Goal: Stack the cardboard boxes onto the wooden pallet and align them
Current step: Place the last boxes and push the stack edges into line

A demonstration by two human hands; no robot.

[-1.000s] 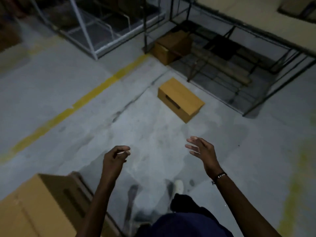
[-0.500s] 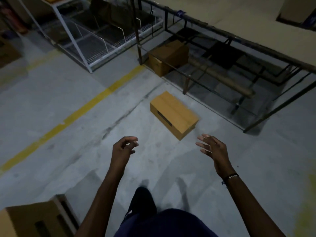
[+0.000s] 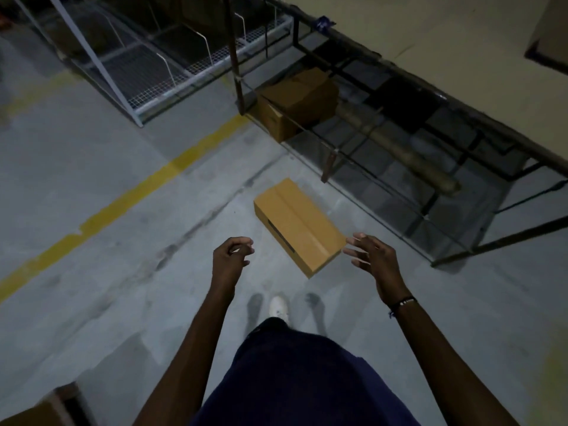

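Closer to the flat tan cardboard box (image 3: 297,224) than a moment ago, with both arms reaching farther forward. Left hand (image 3: 230,261) raised just short of the box's near-left side, fingers loosely curled, holding nothing. Right hand (image 3: 373,256) level with the box's near-right corner, fingers spread and relaxed, tips apparently just off the cardboard; actual contact impossible to tell. A beaded wristband (image 3: 401,304) on that wrist.

Box lying flat on the grey concrete floor (image 3: 123,287), turned diagonally, taped seam up, slot handle on its left face. At the bottom-left edge of view, a corner of another tan box on wood (image 3: 46,407), less of it showing than before.

Open floor left of the box, out to a yellow painted line (image 3: 129,204). Beyond the box, tight: a dark metal rack frame (image 3: 362,167) close behind its far end, a brown carton (image 3: 298,103) under that frame, a white wire shelf unit (image 3: 172,72) farther left.
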